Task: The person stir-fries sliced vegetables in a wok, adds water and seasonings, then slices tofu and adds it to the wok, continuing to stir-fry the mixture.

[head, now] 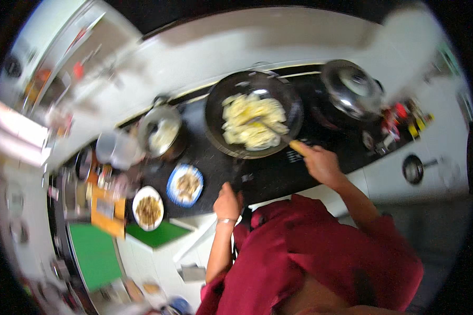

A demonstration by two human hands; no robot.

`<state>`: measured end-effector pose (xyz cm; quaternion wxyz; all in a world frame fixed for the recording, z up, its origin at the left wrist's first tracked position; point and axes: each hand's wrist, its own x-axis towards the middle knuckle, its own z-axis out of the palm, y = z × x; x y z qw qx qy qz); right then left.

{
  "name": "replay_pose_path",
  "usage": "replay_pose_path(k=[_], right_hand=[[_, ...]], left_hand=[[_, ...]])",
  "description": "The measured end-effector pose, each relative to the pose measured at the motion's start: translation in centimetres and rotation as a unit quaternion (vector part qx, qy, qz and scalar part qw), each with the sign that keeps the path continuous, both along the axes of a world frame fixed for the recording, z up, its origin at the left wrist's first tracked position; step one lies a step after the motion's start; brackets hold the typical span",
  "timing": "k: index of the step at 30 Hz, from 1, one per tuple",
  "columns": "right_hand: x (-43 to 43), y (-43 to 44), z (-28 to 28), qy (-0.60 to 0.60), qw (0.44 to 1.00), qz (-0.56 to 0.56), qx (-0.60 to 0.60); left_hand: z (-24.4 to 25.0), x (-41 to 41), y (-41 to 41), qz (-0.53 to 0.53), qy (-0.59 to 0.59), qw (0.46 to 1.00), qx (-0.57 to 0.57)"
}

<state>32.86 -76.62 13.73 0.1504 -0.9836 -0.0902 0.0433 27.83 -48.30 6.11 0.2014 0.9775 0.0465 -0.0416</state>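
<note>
A dark wok [216, 130] sits on the hob, holding a heap of pale yellow sliced food [256, 110], possibly cabbage. My right hand [322, 163] grips the wooden handle of a metal spatula [276, 132], whose blade rests among the slices. Below the wok, at the counter's front edge, my left hand [227, 202] is closed around what looks like the wok's dark long handle [236, 171]; the handle blends into the black counter. Left of that hand are a blue-rimmed plate [170, 188] of pale food pieces and a white oval dish [137, 212] of brownish food.
A pan with a domed metal lid [351, 88] stands on the right of the hob. Small colourful packages [398, 118] lie beyond it. Left of the wok are a metal pot [173, 145], translucent plastic containers [118, 149] and a wooden board [112, 224]. An open green-faced drawer or door [157, 234] sits below.
</note>
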Motion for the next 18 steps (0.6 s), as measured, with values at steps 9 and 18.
replay_pose_path(k=[9, 18], right_hand=[[0.5, 1.6, -6.4, 0.073, 0.994, 0.007, 0.085], [-1.3, -1.5, -6.8, 0.082, 0.983, -0.025, 0.164]], left_hand=[[-0.2, 0.1, 0.4, -0.044, -0.024, 0.998, 0.046], [2.4, 1.5, 1.1, -0.039, -0.045, 0.996, 0.064]])
